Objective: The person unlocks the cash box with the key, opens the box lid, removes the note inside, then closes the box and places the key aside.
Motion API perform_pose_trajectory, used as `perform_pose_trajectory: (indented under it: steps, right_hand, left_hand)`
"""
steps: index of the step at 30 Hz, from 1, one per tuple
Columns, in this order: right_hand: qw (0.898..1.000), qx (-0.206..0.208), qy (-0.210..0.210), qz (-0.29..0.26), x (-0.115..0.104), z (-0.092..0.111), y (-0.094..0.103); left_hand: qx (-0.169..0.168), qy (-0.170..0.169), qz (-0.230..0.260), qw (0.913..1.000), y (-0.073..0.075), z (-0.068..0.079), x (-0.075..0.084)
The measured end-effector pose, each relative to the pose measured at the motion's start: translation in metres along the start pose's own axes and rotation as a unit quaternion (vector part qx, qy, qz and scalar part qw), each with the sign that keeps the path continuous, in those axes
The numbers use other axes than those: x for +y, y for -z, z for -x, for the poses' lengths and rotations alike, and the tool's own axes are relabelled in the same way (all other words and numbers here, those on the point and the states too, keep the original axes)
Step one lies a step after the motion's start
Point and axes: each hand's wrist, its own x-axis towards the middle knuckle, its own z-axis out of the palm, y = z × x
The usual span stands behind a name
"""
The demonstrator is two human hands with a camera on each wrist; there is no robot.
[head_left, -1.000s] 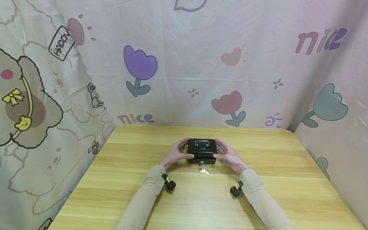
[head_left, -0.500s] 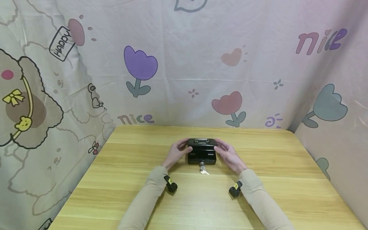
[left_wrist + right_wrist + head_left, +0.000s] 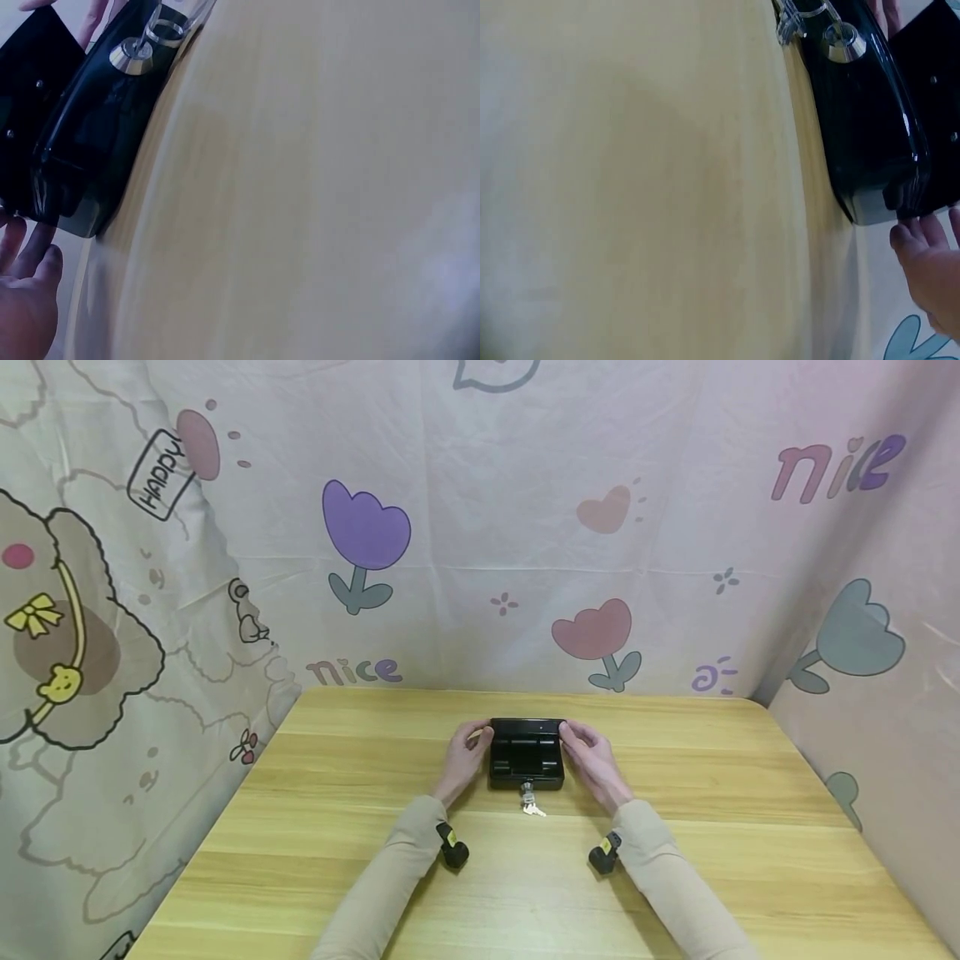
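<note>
A small black cash box [image 3: 510,783] sits near the middle of the table, its lid [image 3: 527,725] raised toward the back. Its dark inside shows in the head view; I make out no loose contents there. Keys [image 3: 533,810] hang from the front lock [image 3: 132,57]. At the lid's left edge my left hand [image 3: 461,760] holds on, thumb near the top corner. My right hand [image 3: 595,762] grips the opposite edge the same way. Both wrist views show the hands' fingers [image 3: 930,231] at the box's sides; the lid hides part of them.
The wooden table [image 3: 540,893] has its back edge just behind the box. Printed cloth [image 3: 480,527] hangs behind it and along both sides. A black wrist camera [image 3: 453,850] is strapped at each sleeve cuff.
The lid has swung up and back from closed to raised, exposing the box's inside. Both hands have followed it, thumbs moving upward and backward. The box and keys stay nearly in place.
</note>
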Motion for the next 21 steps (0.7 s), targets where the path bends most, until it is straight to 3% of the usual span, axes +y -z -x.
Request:
perform_pose_trajectory:
  steps: [4,8,14,18,21]
  right_hand:
    - [1.000,0.022,0.015,0.000,-0.0016,-0.0011,-0.0053]
    - [0.999,0.033,0.031,0.007,-0.0031,-0.0013,-0.0073]
    - [0.999,0.001,0.041,0.025,-0.0036,-0.0003,-0.0047]
    - [0.999,-0.010,0.041,0.020,-0.0038,0.0007,-0.0038]
    - [0.999,-0.016,0.043,0.024,-0.0039,0.0013,-0.0037]
  left_hand:
    - [-0.005,0.008,-0.024,0.9997,0.0000,0.0012,0.0003]
    - [-0.032,0.030,-0.024,0.9988,0.0008,0.0020,0.0019]
    - [-0.069,0.049,0.037,0.9958,0.0007,-0.0002,0.0025]
    - [-0.098,0.069,0.083,0.9893,-0.0003,-0.0012,0.0019]
    - [-0.116,0.065,0.124,0.9833,-0.0009,-0.0019,0.0004]
